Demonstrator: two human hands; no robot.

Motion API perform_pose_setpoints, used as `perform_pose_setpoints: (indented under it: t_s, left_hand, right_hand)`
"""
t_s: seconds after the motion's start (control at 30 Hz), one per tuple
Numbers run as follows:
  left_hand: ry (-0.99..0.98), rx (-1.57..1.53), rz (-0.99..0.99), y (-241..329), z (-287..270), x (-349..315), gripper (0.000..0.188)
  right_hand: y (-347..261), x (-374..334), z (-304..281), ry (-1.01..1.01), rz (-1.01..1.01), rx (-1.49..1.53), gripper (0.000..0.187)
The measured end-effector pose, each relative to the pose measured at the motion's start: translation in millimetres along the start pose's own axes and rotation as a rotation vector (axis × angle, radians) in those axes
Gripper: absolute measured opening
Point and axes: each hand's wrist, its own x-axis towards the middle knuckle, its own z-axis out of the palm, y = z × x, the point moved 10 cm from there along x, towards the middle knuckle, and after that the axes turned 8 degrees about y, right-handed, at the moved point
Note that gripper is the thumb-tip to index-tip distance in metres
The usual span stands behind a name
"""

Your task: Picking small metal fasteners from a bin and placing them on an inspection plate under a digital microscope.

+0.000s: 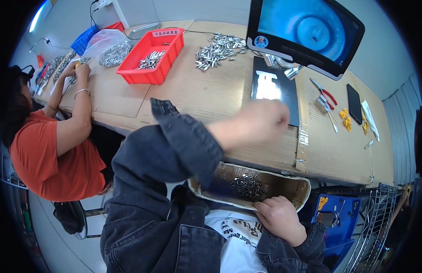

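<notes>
My left hand (254, 123), smeared by motion, is over the front part of the table, just before a black plate (287, 102) under the monitor. Its fingers are curled closed; whatever they may hold is hidden. My right hand (282, 219) grips the near rim of a long cardboard box (288, 184) at the table's front edge. Inside that box lies a pile of small metal cylinder parts (247, 186). A bright white patch (267, 85) glares on the black plate. Further back, a loose heap of similar silvery parts (218, 50) is spread on the table.
A red bin (145, 76) with metal parts stands left of the heap. The monitor (306, 34) shows a magnified round hole. To the right lie red-handled pliers (327, 95), a phone (354, 103) and yellow pieces (345, 119). A co-worker (56, 150) sits at the left.
</notes>
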Motion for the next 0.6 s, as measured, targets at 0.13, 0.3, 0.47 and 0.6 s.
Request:
perform_pose_setpoints:
  t_s: [0.13, 0.3, 0.47, 0.6]
  left_hand:
    - [-0.456, 0.115, 0.131, 54.5, 37.3, -70.0, 0.010]
    - [-0.302, 0.100, 0.079, 42.8, 9.3, -53.8, 0.019]
    - [0.283, 0.653, 0.001, -69.2, -77.6, 1.4, 0.016]
    - [0.306, 0.809, -0.181, -136.8, -103.5, 6.2, 0.016]
  right_hand:
    - [-5.1, 2.9, 0.0, -0.034, -0.037, -0.049, 0.013]
    - [-4.7, 0.9, 0.2, -0.023, -0.024, -0.034, 0.013]
    - [-3.3, 7.5, 1.4, -0.048, -0.002, 0.000, 0.017]
    - [-14.1, 11.5, 0.0, -0.061, -0.054, 0.020, 0.016]
